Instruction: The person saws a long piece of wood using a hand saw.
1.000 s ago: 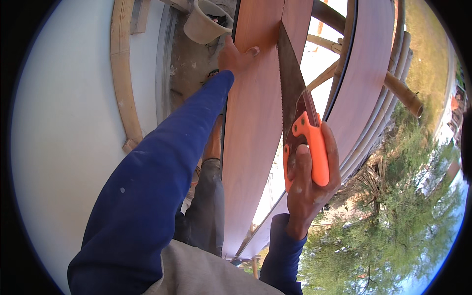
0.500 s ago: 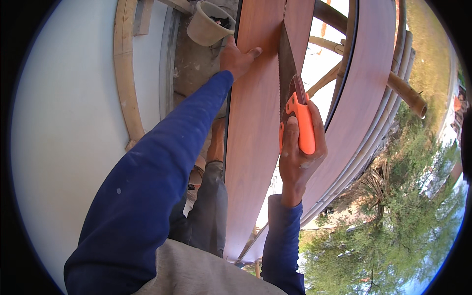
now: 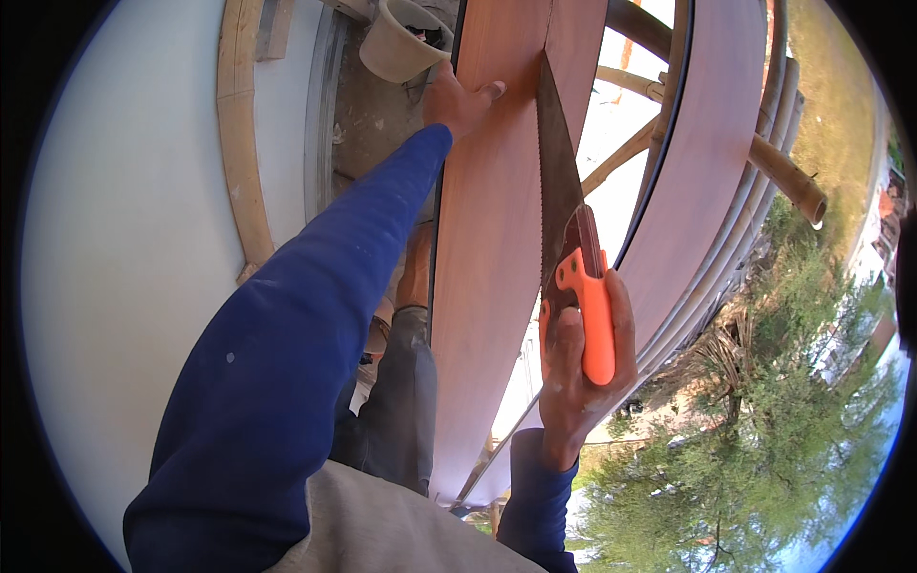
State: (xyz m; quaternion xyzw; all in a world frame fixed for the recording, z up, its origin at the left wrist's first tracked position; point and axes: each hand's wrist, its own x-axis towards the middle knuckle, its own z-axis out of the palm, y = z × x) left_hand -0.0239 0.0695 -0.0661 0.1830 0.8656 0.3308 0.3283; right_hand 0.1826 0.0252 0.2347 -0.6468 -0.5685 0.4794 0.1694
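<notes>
My right hand (image 3: pixel 587 363) is closed on the orange handle of a handsaw (image 3: pixel 559 153). Its dark toothed blade runs up to a thin cut line near the far end of a long wood-grained board (image 3: pixel 478 286). On the same board, at its left edge, my left hand (image 3: pixel 458 100) grips with the fingers at the edge and the thumb on the face. Another similar board (image 3: pixel 712 115) with a dark edge lies farther right.
Bamboo poles (image 3: pixel 783 172) frame and underlie the boards. A pale bucket (image 3: pixel 401 43) stands on the dusty floor beyond my left hand. A white wall (image 3: pixel 115 267) with bamboo uprights (image 3: pixel 239 143) fills the left. My legs show below; trees and grass are at right.
The saw and my right hand moved forward along the board, then back toward me. My left hand has stayed on the board's edge with little movement.
</notes>
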